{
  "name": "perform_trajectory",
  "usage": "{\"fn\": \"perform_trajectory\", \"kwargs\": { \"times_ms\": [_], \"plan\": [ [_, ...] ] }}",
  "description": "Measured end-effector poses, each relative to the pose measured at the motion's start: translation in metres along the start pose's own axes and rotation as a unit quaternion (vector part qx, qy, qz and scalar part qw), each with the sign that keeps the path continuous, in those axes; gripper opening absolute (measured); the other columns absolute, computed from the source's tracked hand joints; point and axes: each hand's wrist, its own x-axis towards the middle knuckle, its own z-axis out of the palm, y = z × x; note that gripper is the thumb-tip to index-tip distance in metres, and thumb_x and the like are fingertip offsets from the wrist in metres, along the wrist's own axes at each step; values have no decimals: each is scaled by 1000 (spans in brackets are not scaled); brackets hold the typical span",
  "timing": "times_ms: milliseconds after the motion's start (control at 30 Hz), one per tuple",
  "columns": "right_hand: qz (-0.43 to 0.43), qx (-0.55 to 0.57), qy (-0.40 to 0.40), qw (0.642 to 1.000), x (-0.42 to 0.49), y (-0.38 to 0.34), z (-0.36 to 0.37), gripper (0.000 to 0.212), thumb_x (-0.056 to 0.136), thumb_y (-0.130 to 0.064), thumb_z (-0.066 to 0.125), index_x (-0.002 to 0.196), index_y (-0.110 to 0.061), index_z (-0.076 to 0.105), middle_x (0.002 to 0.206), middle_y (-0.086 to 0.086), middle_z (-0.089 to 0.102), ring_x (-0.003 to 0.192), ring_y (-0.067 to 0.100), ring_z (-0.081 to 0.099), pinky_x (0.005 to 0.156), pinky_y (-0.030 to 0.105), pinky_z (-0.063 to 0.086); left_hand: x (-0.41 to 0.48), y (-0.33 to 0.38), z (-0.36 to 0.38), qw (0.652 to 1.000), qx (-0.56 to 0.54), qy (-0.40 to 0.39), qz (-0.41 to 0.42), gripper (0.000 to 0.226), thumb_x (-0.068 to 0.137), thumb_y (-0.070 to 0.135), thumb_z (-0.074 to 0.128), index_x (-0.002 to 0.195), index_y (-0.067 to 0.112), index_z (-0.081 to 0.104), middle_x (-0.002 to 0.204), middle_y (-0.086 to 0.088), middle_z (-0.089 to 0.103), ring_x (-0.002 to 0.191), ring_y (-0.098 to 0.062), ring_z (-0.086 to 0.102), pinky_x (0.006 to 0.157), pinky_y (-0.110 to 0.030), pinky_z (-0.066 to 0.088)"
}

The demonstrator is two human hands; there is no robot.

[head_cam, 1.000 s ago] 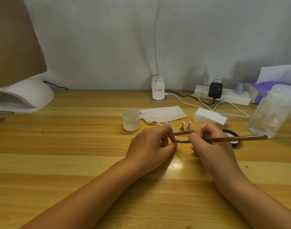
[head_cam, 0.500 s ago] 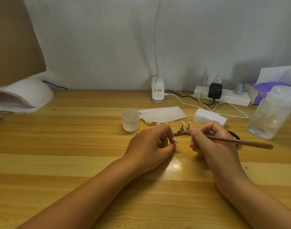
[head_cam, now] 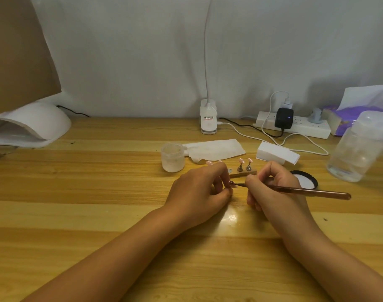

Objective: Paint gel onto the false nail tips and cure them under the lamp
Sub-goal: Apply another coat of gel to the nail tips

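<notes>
My left hand [head_cam: 200, 188] pinches a small nail tip stand [head_cam: 231, 183] at the table's middle, most of it hidden by my fingers. My right hand [head_cam: 271, 188] grips a thin brown brush [head_cam: 312, 191] like a pen, its bristle end touching the tip held in my left hand. Two more pink nail tips on metal stands [head_cam: 244, 165] sit on a small wooden bar [head_cam: 242, 173] just behind my hands. The white curing lamp [head_cam: 31, 125] rests at the far left. An open gel pot with a black rim [head_cam: 304, 178] lies right of my right hand.
A frosted jar [head_cam: 172, 157] and a wipe [head_cam: 214, 150] lie behind my left hand. A white block [head_cam: 277, 154], a clear bottle [head_cam: 358, 149], a power strip [head_cam: 295, 127] with cables, a clip lamp base [head_cam: 208, 119] and a purple pack [head_cam: 356, 120] stand farther back.
My right hand swung the brush away toward the wooden bar, then brought its bristle end back onto the nail tip in my left hand. My left hand stayed put.
</notes>
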Motion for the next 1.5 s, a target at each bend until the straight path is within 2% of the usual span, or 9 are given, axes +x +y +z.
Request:
{"fn": "perform_trajectory", "kwargs": {
  "times_ms": [167, 367, 500, 600, 767, 900, 1067, 1300, 1500],
  "plan": [
    [1, -15, 17, 1000, 0, 3, 0, 14, 82, -11, 65, 79, -4, 53, 51, 0, 57, 46, 7, 54, 50, 30, 47, -1, -2, 2, 1000, -7, -3, -2, 15, 87, 36, 66, 86, 41, 52, 76, 19, 57, 69, 0, 52, 60, -25, 38],
    [11, 25, 47, 999, 2, 2, -2, 15, 81, -14, 63, 77, -4, 52, 51, -2, 55, 48, 8, 51, 60, 43, 53, -1, -2, 1, 1000, -14, 2, -2, 10, 88, 36, 67, 89, 38, 57, 77, 17, 58, 70, -1, 53, 60, -26, 40],
    [-2, 40, 13, 999, 0, 1, -1, 16, 86, -19, 63, 79, -8, 55, 54, 3, 61, 45, 3, 50, 47, 20, 40, -1, -2, 1, 1000, -7, 0, -2, 10, 88, 37, 66, 90, 37, 56, 78, 16, 59, 69, -1, 52, 60, -27, 42],
    [-9, 19, -1, 1000, -1, 1, -1, 16, 88, -20, 64, 81, -8, 55, 57, 4, 64, 46, 0, 53, 47, 15, 39, -1, -2, 1, 1000, -10, -1, -6, 11, 87, 37, 67, 88, 38, 55, 78, 16, 58, 69, -2, 52, 61, -27, 42],
    [-12, -13, -7, 1000, -1, 2, 0, 13, 85, -15, 65, 81, -7, 54, 54, 1, 60, 48, 5, 53, 53, 28, 42, -1, -2, 1, 1000, -11, -3, -7, 15, 87, 37, 67, 86, 40, 52, 77, 17, 58, 69, -1, 52, 60, -26, 41],
    [-13, -30, 15, 999, 1, 2, -1, 14, 81, -11, 66, 78, -6, 53, 61, 14, 56, 60, 21, 53, 59, 42, 51, 0, -2, 0, 1000, -13, -1, -4, 13, 87, 37, 67, 87, 38, 54, 77, 17, 59, 68, -1, 52, 60, -26, 41],
    [-10, 7, 40, 999, 1, 3, -2, 16, 82, -11, 65, 79, -3, 51, 65, 19, 52, 62, 23, 53, 56, 34, 46, -1, -3, 0, 1000, -21, 1, -3, 9, 88, 35, 67, 90, 34, 59, 76, 17, 59, 69, -2, 53, 61, -27, 42],
    [-23, 26, -11, 999, -1, 1, 1, 18, 88, -17, 65, 84, -4, 54, 57, 1, 63, 50, 4, 57, 52, 16, 47, -1, -1, 0, 1000, -19, 1, -1, 11, 88, 35, 67, 88, 37, 56, 76, 15, 59, 70, -4, 54, 63, -32, 49],
    [-22, -27, -10, 999, -2, 0, 1, 13, 85, -13, 66, 82, -10, 54, 60, 9, 59, 55, 10, 51, 63, 40, 49, -1, -1, 0, 1000, -17, -1, -2, 13, 88, 36, 67, 88, 38, 54, 77, 15, 59, 70, -3, 54, 63, -30, 48]
  ]
}}
